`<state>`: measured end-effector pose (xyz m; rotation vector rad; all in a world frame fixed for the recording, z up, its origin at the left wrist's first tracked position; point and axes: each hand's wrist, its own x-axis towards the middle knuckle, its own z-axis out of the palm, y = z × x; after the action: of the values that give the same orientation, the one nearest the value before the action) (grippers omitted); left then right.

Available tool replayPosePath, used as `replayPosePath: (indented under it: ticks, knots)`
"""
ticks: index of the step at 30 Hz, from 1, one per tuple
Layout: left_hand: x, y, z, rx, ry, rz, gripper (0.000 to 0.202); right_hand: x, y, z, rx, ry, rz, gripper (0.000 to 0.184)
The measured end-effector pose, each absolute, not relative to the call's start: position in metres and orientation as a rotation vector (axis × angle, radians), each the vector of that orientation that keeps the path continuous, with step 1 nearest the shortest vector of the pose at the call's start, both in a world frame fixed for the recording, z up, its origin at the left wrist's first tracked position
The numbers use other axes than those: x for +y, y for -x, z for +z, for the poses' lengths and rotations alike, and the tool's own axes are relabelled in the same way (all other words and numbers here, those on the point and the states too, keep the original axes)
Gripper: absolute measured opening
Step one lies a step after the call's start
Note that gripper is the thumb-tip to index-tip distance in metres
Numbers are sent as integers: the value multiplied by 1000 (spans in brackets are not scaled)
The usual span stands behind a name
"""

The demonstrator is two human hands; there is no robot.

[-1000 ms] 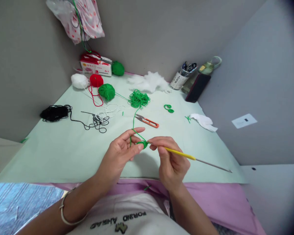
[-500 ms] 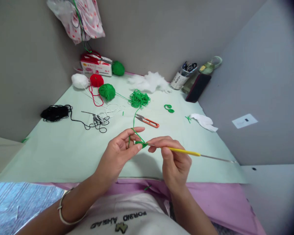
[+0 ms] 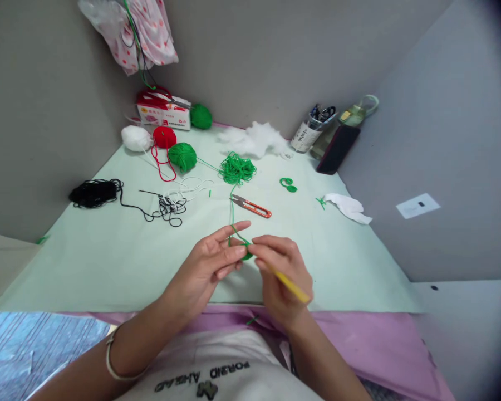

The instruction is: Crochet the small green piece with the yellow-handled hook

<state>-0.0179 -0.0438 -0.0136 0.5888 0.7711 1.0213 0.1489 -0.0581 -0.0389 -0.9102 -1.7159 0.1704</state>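
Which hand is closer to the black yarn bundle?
Left. The left hand is right of the black yarn bundle and nearer the wearer; the right hand is farther right.

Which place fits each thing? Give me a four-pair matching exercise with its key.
1. Slim yellow-handled crochet hook
2. Orange-handled metal snips
3. Round red yarn ball
4. Black rectangular phone

A. Beside the white yarn ball
B. In front of the green bottle
C. In the bare right hand
D. Flat on the pale green tablecloth

Pairs: 1-C, 2-D, 3-A, 4-B
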Motion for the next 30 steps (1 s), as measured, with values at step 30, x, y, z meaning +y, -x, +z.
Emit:
replayPosePath:
  ticks: [30]
  knots:
    - [-45, 19, -20, 801, -770, 1066, 31, -46, -148, -29, -1176, 819, 1016, 19]
